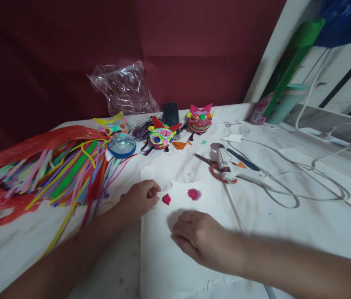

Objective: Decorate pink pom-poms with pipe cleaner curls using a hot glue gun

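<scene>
My left hand is curled at the left edge of a white paper sheet, and no object shows in its fingers. Close to its fingertips, a small crimson piece lies on the sheet. My right hand rests lower on the paper, its fingers bent under; whatever may be in them is hidden. Above it sits another crimson piece on a purple and yellowish base. The hands are apart.
Colourful strips spill from a red plastic bag at left. Behind are a blue-rimmed round container, decorated animal heads and a phone. To the right lie orange-handled scissors, a glue gun and a looping cable.
</scene>
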A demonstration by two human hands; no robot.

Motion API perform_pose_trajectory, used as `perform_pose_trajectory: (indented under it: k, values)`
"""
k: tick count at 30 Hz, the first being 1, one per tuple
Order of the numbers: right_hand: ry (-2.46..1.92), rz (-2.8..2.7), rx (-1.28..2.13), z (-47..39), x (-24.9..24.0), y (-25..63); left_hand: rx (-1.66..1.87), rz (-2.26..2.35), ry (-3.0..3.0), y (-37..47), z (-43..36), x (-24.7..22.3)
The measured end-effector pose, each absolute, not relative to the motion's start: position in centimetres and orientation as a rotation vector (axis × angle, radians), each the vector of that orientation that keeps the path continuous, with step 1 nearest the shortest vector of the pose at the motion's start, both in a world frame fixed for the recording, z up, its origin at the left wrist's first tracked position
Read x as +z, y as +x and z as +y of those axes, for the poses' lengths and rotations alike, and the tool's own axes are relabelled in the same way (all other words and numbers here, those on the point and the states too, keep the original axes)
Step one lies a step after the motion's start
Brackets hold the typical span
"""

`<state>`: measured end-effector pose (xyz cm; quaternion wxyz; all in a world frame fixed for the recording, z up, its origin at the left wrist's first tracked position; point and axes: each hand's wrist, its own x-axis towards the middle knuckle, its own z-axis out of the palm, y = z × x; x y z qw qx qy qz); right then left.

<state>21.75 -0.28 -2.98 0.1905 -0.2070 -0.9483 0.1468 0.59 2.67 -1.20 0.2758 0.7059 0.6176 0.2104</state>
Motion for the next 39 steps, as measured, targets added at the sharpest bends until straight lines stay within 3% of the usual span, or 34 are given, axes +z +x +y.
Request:
perform_pose_trajectory:
  k: [15, 24, 30, 39]
  values:
    - [-0.573, -2.623, 0.459, -0.3, -3.4, 21.8, 0.510, 1.518, 2.374, 1.8, 1.6, -2.1]
    - [-0.547, -2.624, 0.470, -0.3, -3.0, 21.9, 0.591, 1.635, 2.259, 1.6, 1.5, -2.5]
    - [-0.551, -2.647, 0.437, -0.3, -2.8, 21.8, 0.386, 1.569, 2.432, 2.0, 1.2, -1.8]
    - [-0.540, -2.689, 0.417, -0.2, -2.5, 21.9, 0.578, 1.661, 2.263, 1.7, 1.5, -2.3]
